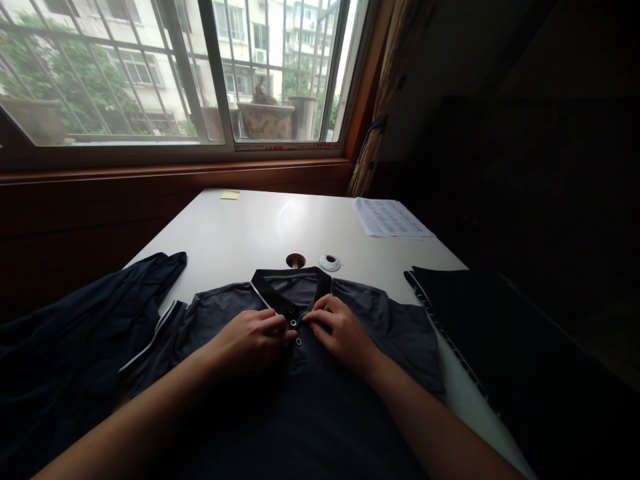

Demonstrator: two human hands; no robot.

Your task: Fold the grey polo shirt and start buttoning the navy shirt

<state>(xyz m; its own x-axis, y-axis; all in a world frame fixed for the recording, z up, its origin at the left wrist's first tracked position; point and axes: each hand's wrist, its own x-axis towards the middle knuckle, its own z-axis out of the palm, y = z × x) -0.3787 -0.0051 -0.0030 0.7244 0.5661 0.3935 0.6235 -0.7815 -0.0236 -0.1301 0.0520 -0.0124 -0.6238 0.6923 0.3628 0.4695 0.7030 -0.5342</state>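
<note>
A dark grey polo shirt [390, 320] lies flat, front up, on a white table [260, 227], its black collar with white trim toward the window. My left hand [250, 340] pinches the left side of the button placket just below the collar. My right hand [340, 330] pinches the right side of the placket opposite it. Fingertips of both hands meet at the top button [293, 323]; a second button [299, 341] shows just below.
Another dark garment [75, 347] is heaped at the table's left edge. A folded dark cloth with striped trim [480, 313] lies on the right. Printed paper sheets [390, 219], a yellow sticky note [231, 195], and a cable hole [295, 260] with its cap [329, 262] sit farther back.
</note>
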